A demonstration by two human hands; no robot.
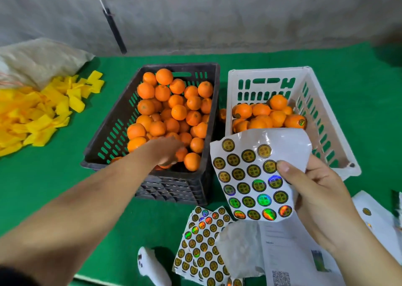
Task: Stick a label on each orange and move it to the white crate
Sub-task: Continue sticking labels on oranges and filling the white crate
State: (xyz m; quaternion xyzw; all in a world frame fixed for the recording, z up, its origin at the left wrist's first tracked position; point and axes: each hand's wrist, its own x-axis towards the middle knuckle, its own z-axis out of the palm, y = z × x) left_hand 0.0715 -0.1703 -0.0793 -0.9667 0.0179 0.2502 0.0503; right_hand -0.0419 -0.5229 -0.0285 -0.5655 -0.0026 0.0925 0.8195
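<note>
I see: label sheet glossy paper, holographic foil stickers | white crate smooth slotted plastic | black crate matt plastic | table cover green felt-like cloth | oranges dimpled, slight sheen

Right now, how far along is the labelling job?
Early. Done: a small batch of oranges sits in the white crate, one labelled orange showing its sticker. In hand: the left hand reaches onto an orange in the black crate, blurred so grip unclear; the right hand holds the sticker sheet. Left: the black crate is nearly full, and spare sheets lie on the table.
</note>
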